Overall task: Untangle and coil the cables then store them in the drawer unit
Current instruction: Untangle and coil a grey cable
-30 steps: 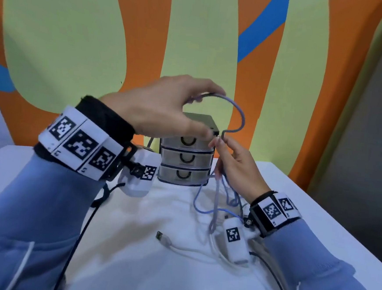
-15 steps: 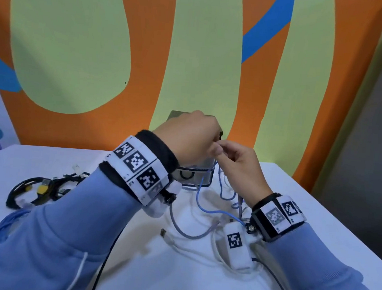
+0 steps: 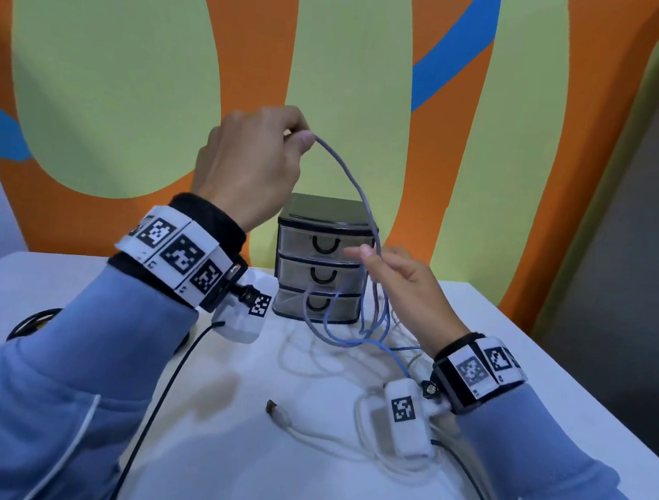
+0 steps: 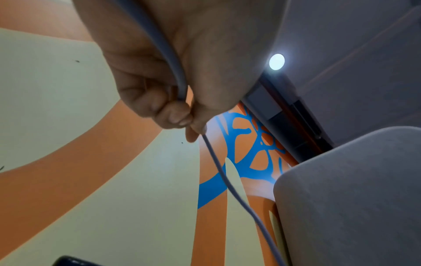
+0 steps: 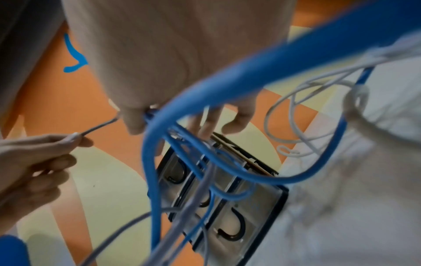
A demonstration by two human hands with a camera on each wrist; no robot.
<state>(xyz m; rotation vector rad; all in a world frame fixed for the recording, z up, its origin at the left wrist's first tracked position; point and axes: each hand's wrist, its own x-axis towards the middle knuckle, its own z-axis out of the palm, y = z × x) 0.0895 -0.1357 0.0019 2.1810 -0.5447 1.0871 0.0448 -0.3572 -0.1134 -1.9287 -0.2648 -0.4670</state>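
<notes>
A white cable [image 3: 305,433] lay loose on the table [image 3: 224,458] nearest the camera. Beyond it, the right hand [image 3: 403,291] held loops of the blue cable [image 3: 352,342] in curled fingers before the drawer unit [image 3: 325,257], whose three drawers stood closed. The raised left hand [image 3: 248,164] pinched the cable's upper run between thumb and fingertips.

Left hand [image 3: 250,164] raised high, fingertips pinched tight. Right hand [image 3: 403,291] lower down, fingers [image 5: 237,118] loosely curled, pointing forward.

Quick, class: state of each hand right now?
Left hand: pinching the blue cable, lifted high.
Right hand: fingers curled round the blue cable's loops.
</notes>
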